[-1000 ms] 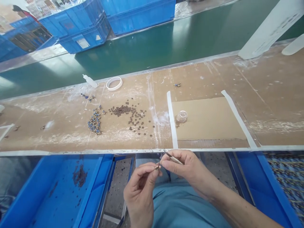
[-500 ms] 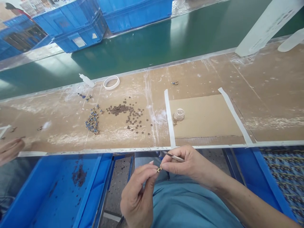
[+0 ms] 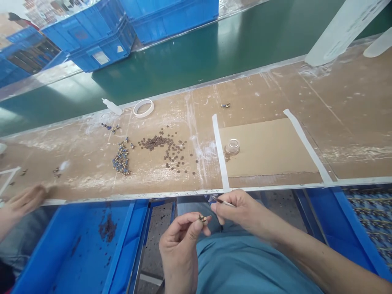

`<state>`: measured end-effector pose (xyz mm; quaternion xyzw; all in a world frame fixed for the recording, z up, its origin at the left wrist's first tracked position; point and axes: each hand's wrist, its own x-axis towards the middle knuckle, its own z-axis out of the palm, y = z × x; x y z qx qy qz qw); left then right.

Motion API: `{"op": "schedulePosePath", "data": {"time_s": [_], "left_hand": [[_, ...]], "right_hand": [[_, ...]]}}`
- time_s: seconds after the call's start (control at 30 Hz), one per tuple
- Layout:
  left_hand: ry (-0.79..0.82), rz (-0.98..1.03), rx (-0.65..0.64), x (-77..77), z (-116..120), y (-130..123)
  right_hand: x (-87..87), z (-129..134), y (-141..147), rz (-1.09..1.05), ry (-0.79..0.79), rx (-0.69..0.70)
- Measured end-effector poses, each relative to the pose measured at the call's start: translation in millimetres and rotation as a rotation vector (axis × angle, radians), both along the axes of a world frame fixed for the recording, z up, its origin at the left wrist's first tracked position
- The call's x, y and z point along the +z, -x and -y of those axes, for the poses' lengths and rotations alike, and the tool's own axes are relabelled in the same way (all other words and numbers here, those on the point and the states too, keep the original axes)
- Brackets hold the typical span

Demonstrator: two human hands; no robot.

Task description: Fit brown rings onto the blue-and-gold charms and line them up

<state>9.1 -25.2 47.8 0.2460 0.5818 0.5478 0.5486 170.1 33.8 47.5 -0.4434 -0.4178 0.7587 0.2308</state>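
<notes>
My left hand [image 3: 182, 241] pinches a small yellow-and-dark figurine [image 3: 202, 219] between thumb and fingertips, above my lap. Close by on its right, my right hand [image 3: 240, 212] is closed around a thin paintbrush-like tool [image 3: 225, 202] with a dark tip pointing left. The hands are slightly apart. Past them on the bench lies a heap of small blue-and-yellow figurines [image 3: 121, 160], beside scattered brown discs [image 3: 154, 142]. A small clear cup [image 3: 233, 145] stands on a taped-down cardboard sheet [image 3: 269, 149]. One more blue figurine [image 3: 225, 105] lies behind the sheet.
A tape roll [image 3: 143, 101] and a white squeeze bottle [image 3: 112, 107] lie at the bench's back edge. A co-worker's hand [image 3: 26, 200] is at left. Blue bins [image 3: 76, 253] flank my lap; stacked blue crates [image 3: 101, 53] stand beyond the green belt [image 3: 183, 57].
My right fingers have come away from the figurine and moved slightly right with the tool. The left hand still holds the figurine, now turned. The co-worker's hand has shifted right.
</notes>
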Motion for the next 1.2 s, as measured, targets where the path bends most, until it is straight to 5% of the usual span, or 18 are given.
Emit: {"op": "schedulePosePath", "data": {"time_s": [0.23,0.53,0.8,1.0,1.1,1.2], "left_hand": [[0.080,0.045,0.014,-1.4,0.6,4.1],[0.132,0.154,0.028,3.6,-1.7,-3.9],[0.286,0.455,-0.061,11.6,-7.5,-14.0],[0.198,0.259,0.018,16.1,-16.5,-21.7],[0.103,0.065,0.042,15.7,-23.2,-19.4],[0.025,-0.119,0.033,14.6,-34.7,-13.8]], "right_hand": [[8.7,4.2,6.2,-0.087,-0.132,-0.141],[5.9,7.8,4.9,0.038,-0.304,-0.083],[-10.1,18.9,9.4,-0.289,0.016,-0.161],[-20.0,24.8,-15.8,0.198,-0.256,-0.443],[-19.6,14.2,-49.2,0.412,-0.332,-0.502],[-24.5,-8.3,-91.0,0.860,-0.605,-0.557]]}}
